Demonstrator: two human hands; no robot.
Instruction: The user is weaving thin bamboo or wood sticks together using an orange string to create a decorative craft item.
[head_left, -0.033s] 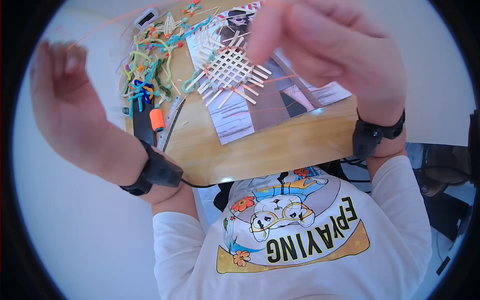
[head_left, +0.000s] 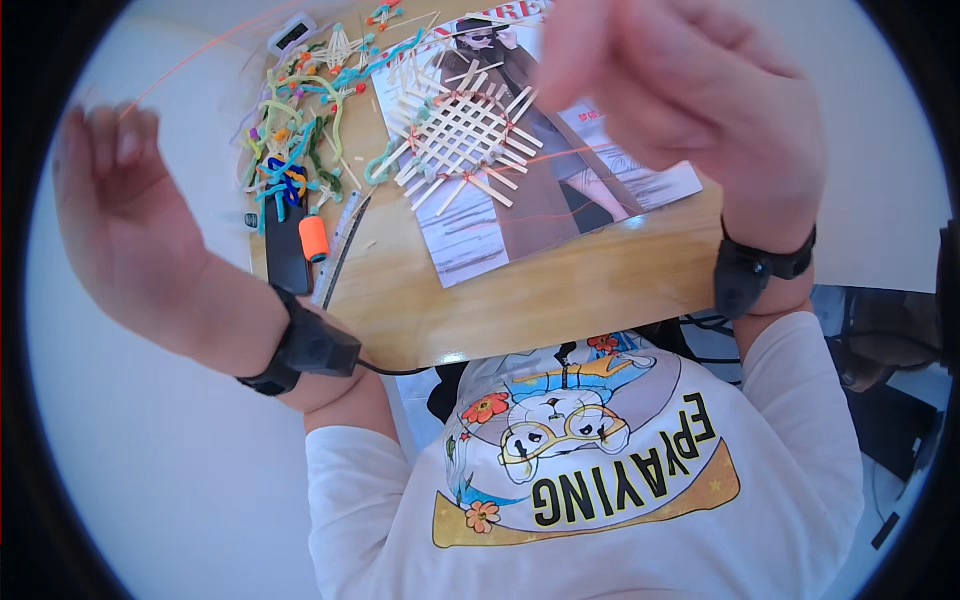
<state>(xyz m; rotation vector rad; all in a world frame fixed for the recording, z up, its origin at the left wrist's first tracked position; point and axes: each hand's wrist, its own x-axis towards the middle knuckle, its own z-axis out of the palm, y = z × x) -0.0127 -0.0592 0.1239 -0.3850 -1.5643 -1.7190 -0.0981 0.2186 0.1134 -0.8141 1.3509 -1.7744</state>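
My left hand [head_left: 125, 200] is raised at the left, its curled fingers closed on an orange thread [head_left: 205, 50] that runs up and right out of view. My right hand [head_left: 690, 90] is raised at the upper right with its fingers pinched together; its fingertips are cut off by the top edge, so what they hold is hidden. Between the hands, a woven lattice of pale wooden sticks [head_left: 462, 135] lies on a magazine [head_left: 470, 245], with orange ties around its rim. From the lattice another length of orange thread [head_left: 570, 155] stretches toward my right hand.
At the table's left lie tangled coloured pipe cleaners [head_left: 335, 130], an orange spool of thread [head_left: 314, 238], a ruler [head_left: 340, 245] and a dark flat object [head_left: 287, 250]. A small white device with a dark display [head_left: 292, 38] sits at the back. The wooden table [head_left: 560, 290] curves near my body.
My hands have moved slightly apart: the left a little to the left, the right a little to the right. The lattice stays in place.
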